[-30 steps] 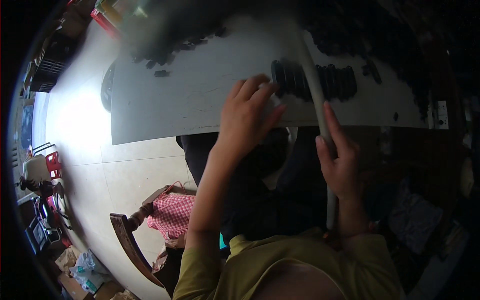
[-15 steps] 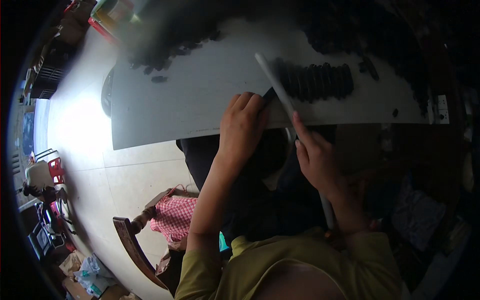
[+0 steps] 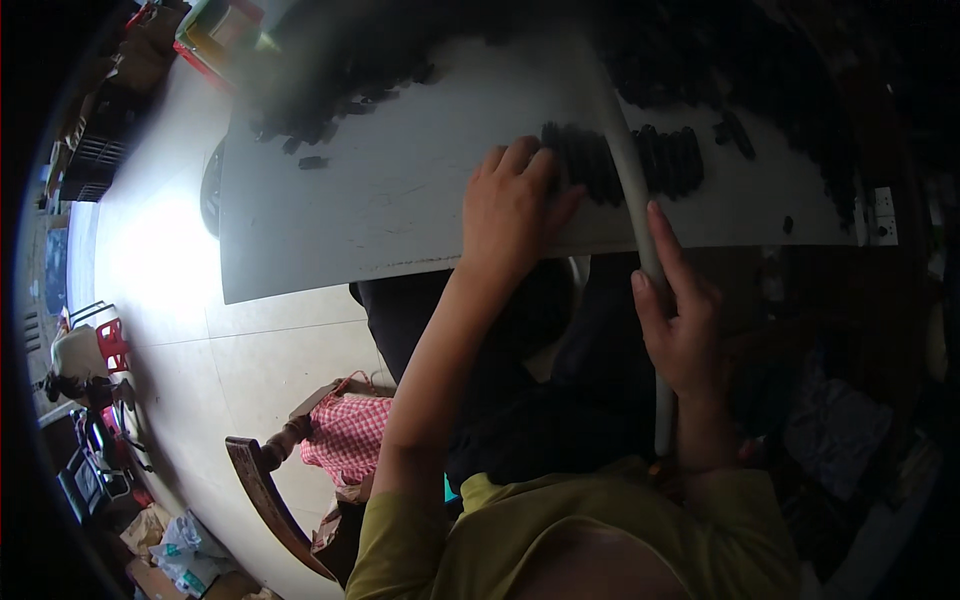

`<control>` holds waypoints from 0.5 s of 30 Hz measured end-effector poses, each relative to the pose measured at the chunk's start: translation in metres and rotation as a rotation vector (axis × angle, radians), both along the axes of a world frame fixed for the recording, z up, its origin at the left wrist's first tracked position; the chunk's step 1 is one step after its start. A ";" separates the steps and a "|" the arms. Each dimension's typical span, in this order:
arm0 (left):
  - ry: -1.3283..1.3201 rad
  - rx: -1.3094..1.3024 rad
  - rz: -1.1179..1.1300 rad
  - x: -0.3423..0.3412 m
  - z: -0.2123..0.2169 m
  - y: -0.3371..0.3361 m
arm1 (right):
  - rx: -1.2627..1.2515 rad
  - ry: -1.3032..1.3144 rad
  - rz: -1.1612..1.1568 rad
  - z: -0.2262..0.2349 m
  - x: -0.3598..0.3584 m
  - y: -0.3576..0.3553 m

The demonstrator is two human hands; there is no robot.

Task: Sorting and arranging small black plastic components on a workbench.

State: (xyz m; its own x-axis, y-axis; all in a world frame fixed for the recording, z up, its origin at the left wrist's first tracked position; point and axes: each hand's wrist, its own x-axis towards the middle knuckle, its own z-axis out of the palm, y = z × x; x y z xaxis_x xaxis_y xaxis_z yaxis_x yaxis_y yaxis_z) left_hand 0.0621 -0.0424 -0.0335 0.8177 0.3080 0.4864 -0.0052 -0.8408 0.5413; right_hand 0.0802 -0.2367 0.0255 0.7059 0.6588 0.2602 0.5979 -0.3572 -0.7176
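A row of small, dark oblong pieces (image 3: 672,162) lies side by side on the grey tabletop (image 3: 400,200). My left hand (image 3: 508,215) is at the row's left end, fingers curled and thumb pointing right. Its fingertips are partly hidden, so whatever is between them does not show. In my right hand (image 3: 685,325) is a long pale rod (image 3: 625,160), gripped with the index finger stretched along it. The rod slants over the row, its far end fading into blur and its near end passing below the hand toward my body.
Dark heaps of similar pieces cover the table's far left (image 3: 340,95) and far right (image 3: 790,130). A loose piece (image 3: 313,162) lies on the left. A wall socket (image 3: 885,215) is at the right. Below left are a wooden chair (image 3: 275,500) and a pink checked cloth (image 3: 345,430).
My left hand has moved up and right to the row; the dark strip it held no longer shows apart. My right hand has moved right, and the rod now reaches farther over the row.
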 end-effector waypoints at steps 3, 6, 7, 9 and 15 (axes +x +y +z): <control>0.080 -0.103 -0.024 -0.013 -0.005 0.002 | 0.011 0.008 0.004 0.003 0.001 -0.002; 0.091 -0.190 -0.050 -0.025 -0.003 0.003 | 0.019 -0.084 0.037 -0.007 -0.002 0.000; 0.080 -0.208 -0.065 -0.026 -0.001 0.003 | -0.043 -0.080 0.037 -0.016 -0.004 0.000; 0.077 -0.208 -0.072 -0.026 -0.002 0.003 | -0.335 -0.032 0.053 -0.037 -0.005 0.002; 0.142 -0.196 -0.105 -0.040 0.006 0.007 | -0.064 0.022 0.025 -0.027 0.001 -0.002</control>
